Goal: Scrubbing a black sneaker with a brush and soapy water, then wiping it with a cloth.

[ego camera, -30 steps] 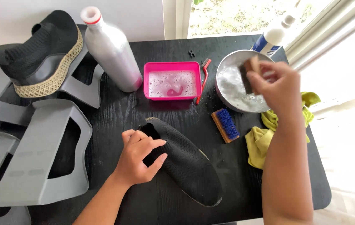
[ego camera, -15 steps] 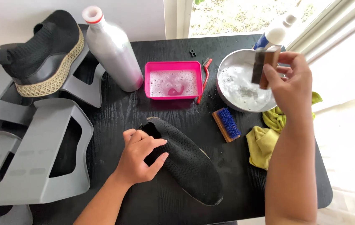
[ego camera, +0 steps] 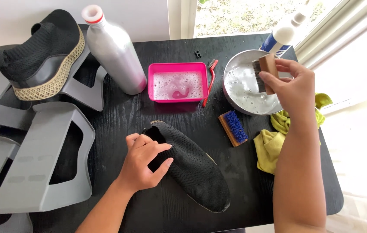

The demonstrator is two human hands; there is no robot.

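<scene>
Black knit shoe (ego camera: 192, 168) lies on its side near the front edge of the black table (ego camera: 157, 211), toe toward the front right corner. The left hand (ego camera: 142, 162) grips its collar, fingers curled into the opening. The right hand (ego camera: 291, 86) pinches a wooden-backed brush (ego camera: 264, 74) over the metal bowl (ego camera: 243, 86) at the right rear. A blue-bristled brush (ego camera: 233, 128) lies between shoe and bowl, with bare tabletop around it.

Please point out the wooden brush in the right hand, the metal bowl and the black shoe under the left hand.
wooden brush (ego camera: 266, 72), head view, on its wooden back.
metal bowl (ego camera: 231, 91), head view, on its left rim.
black shoe (ego camera: 200, 177), head view, on the knit upper near the toe.
</scene>
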